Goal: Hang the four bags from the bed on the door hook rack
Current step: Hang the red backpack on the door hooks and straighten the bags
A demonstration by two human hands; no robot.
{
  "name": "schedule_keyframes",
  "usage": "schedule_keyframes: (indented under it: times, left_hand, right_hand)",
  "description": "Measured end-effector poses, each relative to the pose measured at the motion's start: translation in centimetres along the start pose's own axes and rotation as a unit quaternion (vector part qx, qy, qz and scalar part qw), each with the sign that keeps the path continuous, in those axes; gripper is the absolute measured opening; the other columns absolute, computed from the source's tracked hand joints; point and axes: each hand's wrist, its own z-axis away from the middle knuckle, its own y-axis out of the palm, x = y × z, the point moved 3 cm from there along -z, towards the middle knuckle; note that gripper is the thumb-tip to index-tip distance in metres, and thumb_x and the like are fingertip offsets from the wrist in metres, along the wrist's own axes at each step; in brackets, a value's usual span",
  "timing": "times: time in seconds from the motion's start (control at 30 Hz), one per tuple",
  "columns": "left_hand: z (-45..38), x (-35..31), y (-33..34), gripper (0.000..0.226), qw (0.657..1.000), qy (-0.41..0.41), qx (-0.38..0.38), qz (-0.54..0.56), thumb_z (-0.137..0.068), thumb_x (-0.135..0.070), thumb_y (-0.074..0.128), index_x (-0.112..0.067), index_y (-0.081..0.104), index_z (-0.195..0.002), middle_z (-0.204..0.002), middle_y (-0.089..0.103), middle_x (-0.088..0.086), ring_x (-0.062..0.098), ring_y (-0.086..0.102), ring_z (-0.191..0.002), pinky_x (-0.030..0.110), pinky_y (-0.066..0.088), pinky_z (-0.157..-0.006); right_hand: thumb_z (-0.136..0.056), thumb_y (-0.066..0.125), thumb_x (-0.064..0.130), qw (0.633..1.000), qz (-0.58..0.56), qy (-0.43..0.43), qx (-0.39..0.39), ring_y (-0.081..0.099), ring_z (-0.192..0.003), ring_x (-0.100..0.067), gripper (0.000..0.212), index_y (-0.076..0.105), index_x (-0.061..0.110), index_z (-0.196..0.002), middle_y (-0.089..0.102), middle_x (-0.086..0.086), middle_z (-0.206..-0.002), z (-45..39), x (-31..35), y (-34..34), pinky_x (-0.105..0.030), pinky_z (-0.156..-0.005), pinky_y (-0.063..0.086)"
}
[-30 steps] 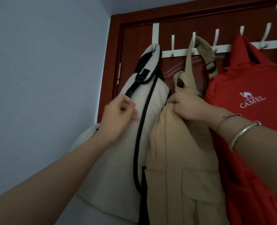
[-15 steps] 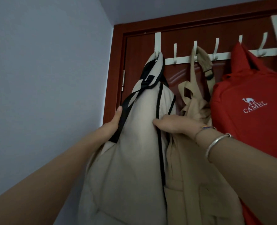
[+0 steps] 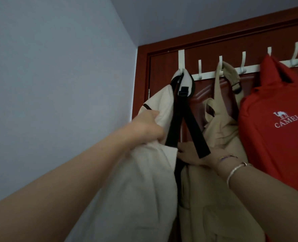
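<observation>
Left hand [image 3: 147,125]: clenched on the upper side of the cream backpack [image 3: 144,189].
Right hand [image 3: 192,154]: flat and open, pressing behind the black straps [image 3: 197,131].
Cream backpack: hanging by its loop from the leftmost hook [image 3: 181,67] of the white rack [image 3: 249,69].
Done: tan bag [image 3: 221,137] and red Camel bag [image 3: 275,137] hang alongside.
Left: a fourth bag isn't in view; probably still to come.

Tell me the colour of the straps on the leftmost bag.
Black straps on the cream bag, clearest in the head view.

Head camera looks up, close (wide-angle), at the door hook rack [image 3: 249,69].
</observation>
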Motion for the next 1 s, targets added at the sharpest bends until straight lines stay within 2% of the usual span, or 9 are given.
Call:
schedule_keyframes:
  times: [0.13,0.27,0.37,0.53,0.6,0.67,0.8,0.93,1.0]
  left_hand:
    - [0.6,-1.2,5.4,0.021,0.987,0.062,-0.040,-0.142,-0.070,-0.012,0.060,-0.020,0.040,-0.071,-0.082,0.054,0.001,0.028,0.060,-0.085,0.032,0.042,-0.065]
    - [-0.4,-0.7,10.5,0.017,0.970,0.063,-0.064,-0.227,-0.082,-0.010,0.057,-0.016,0.047,-0.093,-0.102,0.060,0.008,0.029,0.062,-0.092,0.033,0.041,-0.064]
    - [-1.4,0.4,13.9,0.022,0.962,0.065,-0.086,-0.251,-0.083,-0.008,0.058,-0.015,0.048,-0.102,-0.104,0.063,0.006,0.025,0.064,-0.089,0.030,0.037,-0.059]
    - [-3.0,-0.1,17.4,0.029,0.995,0.094,0.035,-0.005,-0.085,-0.022,0.061,-0.010,0.042,-0.105,-0.106,0.054,0.010,0.025,0.056,-0.091,0.028,0.040,-0.064]
    - [-2.6,-0.9,18.2,0.029,0.974,0.088,0.167,0.126,-0.093,-0.026,0.053,-0.008,0.053,-0.116,-0.112,0.060,0.008,0.019,0.057,-0.098,0.015,0.047,-0.074]
    - [-2.1,-1.0,18.0,0.032,0.942,0.071,0.241,0.222,-0.097,-0.015,0.046,-0.001,0.057,-0.124,-0.125,0.063,0.014,0.023,0.059,-0.113,0.023,0.045,-0.097]
    - [-1.4,0.4,14.2,0.030,0.900,0.026,0.110,0.422,-0.093,0.008,0.038,0.004,0.063,-0.108,-0.113,0.066,0.025,0.025,0.067,-0.093,0.034,0.054,-0.086]
    - [-0.9,2.5,10.1,0.029,0.935,0.137,-0.132,0.299,-0.088,0.010,0.042,-0.009,0.064,-0.088,-0.093,0.069,0.009,0.015,0.066,-0.088,0.024,0.054,-0.082]
    - [-0.8,3.6,10.0,0.026,0.950,0.150,-0.124,0.244,-0.089,0.004,0.045,-0.010,0.065,-0.097,-0.099,0.068,0.002,0.003,0.062,-0.094,0.014,0.050,-0.084]
  right_hand:
    - [-0.091,0.050,0.016,0.996,-0.011,0.083,0.002,0.053,-0.078,-0.016,0.040,0.029,0.033,-0.061,0.040,0.010,-0.070,1.2,-2.9,-0.3,-0.020,-0.066,0.039]
    - [-0.084,0.052,0.009,0.997,0.053,0.044,-0.041,0.059,-0.087,-0.023,0.027,0.052,0.022,-0.061,0.063,-0.009,-0.083,2.3,-4.4,-1.3,-0.029,-0.070,0.041]
    - [-0.066,0.044,0.013,0.997,0.003,0.032,-0.075,0.048,-0.054,-0.012,0.022,0.040,0.017,-0.044,0.046,0.002,-0.050,3.3,-5.9,-1.9,-0.031,-0.055,0.032]
    - [-0.067,0.041,0.002,0.984,-0.159,-0.012,-0.081,0.036,-0.041,-0.001,0.037,0.039,0.020,-0.035,0.039,0.009,-0.037,4.4,-6.5,-4.0,-0.020,-0.048,0.029]
    - [-0.071,0.041,-0.007,0.977,-0.184,-0.020,-0.109,0.037,-0.042,-0.003,0.041,0.040,0.015,-0.037,0.039,0.007,-0.039,4.2,-6.6,-4.3,-0.020,-0.050,0.030]
    - [-0.075,0.040,-0.004,0.970,-0.187,-0.026,-0.152,0.038,-0.048,-0.009,0.037,0.039,0.012,-0.042,0.038,-0.002,-0.045,4.1,-6.4,-4.1,-0.028,-0.055,0.030]
    - [-0.080,0.041,0.004,0.955,-0.152,-0.050,-0.251,0.041,-0.055,-0.019,0.035,0.036,0.014,-0.047,0.041,-0.010,-0.051,3.6,-5.0,-3.3,-0.043,-0.060,0.039]
    - [-0.080,0.039,0.013,0.934,-0.041,-0.025,-0.355,0.050,-0.064,-0.037,0.034,0.028,0.019,-0.049,0.038,-0.007,-0.052,2.4,-2.9,-2.3,-0.047,-0.062,0.037]
    - [-0.082,0.039,0.016,0.918,0.024,-0.013,-0.397,0.054,-0.071,-0.037,0.028,0.038,0.017,-0.054,0.053,-0.014,-0.059,1.5,-2.0,-1.3,-0.042,-0.069,0.035]
